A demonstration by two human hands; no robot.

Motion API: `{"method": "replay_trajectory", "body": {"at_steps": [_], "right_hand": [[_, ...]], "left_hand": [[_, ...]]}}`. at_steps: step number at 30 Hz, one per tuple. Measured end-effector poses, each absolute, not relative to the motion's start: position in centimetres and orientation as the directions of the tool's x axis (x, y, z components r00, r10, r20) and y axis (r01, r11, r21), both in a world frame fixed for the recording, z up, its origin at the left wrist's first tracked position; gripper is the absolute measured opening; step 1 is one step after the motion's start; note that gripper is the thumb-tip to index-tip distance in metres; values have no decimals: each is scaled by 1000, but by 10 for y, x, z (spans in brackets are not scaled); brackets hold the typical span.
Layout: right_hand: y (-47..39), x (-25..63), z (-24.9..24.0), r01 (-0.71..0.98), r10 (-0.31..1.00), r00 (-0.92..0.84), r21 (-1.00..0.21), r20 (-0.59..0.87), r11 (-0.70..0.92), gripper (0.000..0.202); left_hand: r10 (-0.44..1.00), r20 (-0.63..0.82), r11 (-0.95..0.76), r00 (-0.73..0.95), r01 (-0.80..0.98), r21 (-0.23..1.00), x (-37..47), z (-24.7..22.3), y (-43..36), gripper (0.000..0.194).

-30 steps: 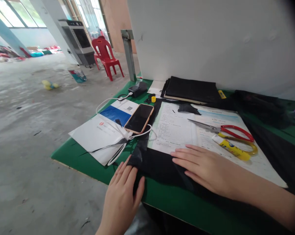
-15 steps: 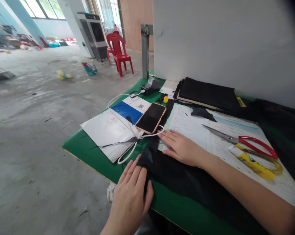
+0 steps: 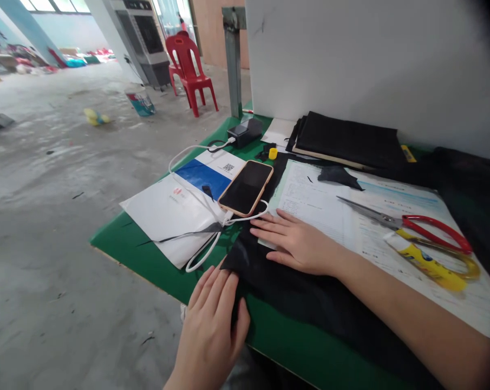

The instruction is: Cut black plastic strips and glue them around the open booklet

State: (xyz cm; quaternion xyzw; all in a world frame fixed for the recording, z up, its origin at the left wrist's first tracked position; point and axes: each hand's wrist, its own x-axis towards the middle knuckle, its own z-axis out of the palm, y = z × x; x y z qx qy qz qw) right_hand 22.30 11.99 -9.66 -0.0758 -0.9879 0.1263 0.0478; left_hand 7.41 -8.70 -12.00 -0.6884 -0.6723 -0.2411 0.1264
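Black cloth (image 3: 285, 290) lies along the near side of the green table (image 3: 277, 336). My left hand (image 3: 216, 309) is at the table's front edge, its fingertips at the cloth's left corner; the fingers are extended and partly under the corner. Flat across the edge of printed sheets (image 3: 313, 197) and the cloth rests my right hand (image 3: 295, 241), fingers spread. A phone (image 3: 247, 187) with a white cable plugged in lies just beyond both hands. Red-and-yellow-handled scissors (image 3: 391, 221) and a yellow tube (image 3: 427, 262) lie on the sheets, right of my right hand.
A white and blue folder (image 3: 175, 216) is at the left of the table. Farther back are a black box (image 3: 245, 133), a yellow cap (image 3: 273, 154) and a black folded stack (image 3: 348, 141). Red chairs (image 3: 190, 70) stand on the floor beyond.
The view has shifted slightly, moving the background up and left. My right hand's fingers are spread a little wider over the sheet edge. My left hand stays at the cloth corner.
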Motion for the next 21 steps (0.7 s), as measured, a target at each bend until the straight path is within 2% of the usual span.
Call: {"method": "replay_trajectory", "body": {"at_steps": [7, 11, 17, 21], "right_hand": [[121, 222, -94, 42, 69, -993, -264, 95, 963, 51], [122, 222, -93, 41, 72, -993, -295, 94, 954, 48], [120, 221, -94, 37, 72, -991, -278, 115, 960, 45], [122, 221, -93, 33, 99, -982, -374, 158, 927, 42]], "left_hand": [[890, 453, -35, -41, 987, 158, 74, -118, -87, 31], [913, 405, -27, -44, 985, 168, 74, -112, -83, 31], [926, 377, -50, -22, 982, 182, 78, -107, -75, 26], [945, 328, -73, -5, 972, 224, 82, -105, -70, 24]]}}
